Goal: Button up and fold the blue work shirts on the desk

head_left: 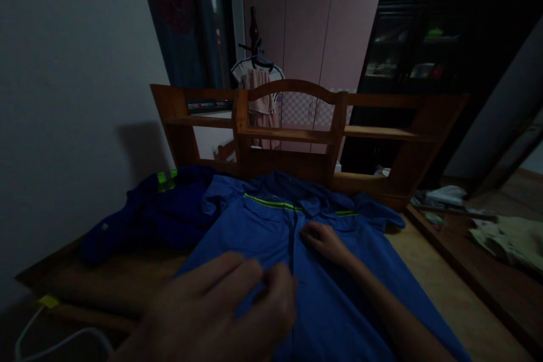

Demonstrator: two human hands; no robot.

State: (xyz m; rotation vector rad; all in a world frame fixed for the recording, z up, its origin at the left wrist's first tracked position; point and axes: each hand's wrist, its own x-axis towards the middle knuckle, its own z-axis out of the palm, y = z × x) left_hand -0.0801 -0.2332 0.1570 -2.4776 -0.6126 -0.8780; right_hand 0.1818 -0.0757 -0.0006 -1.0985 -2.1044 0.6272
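A blue short-sleeved work shirt [263, 243] lies spread front up, its collar at the far end and a thin yellow-green stripe across the chest. On the right of its front opening, below the collar, my right hand [324, 242] is closed, with fingers curled on the cloth at the placket. Close to the camera, my left hand [220, 311] looks large and somewhat blurred above the lower left of the shirt. Its fingers are curled in, and nothing shows between them. Beside the shirt on the left lies a bunched dark blue garment [156, 209] with a reflective yellow-green band.
A wooden shelf rack [292, 136] stands at the far edge of the wooden surface [428, 260]. A white cable [63, 342] hangs at the lower left. Pale cloth [509, 237] lies on the right. Behind are a pink wardrobe [307, 39] and a dark cabinet [441, 68].
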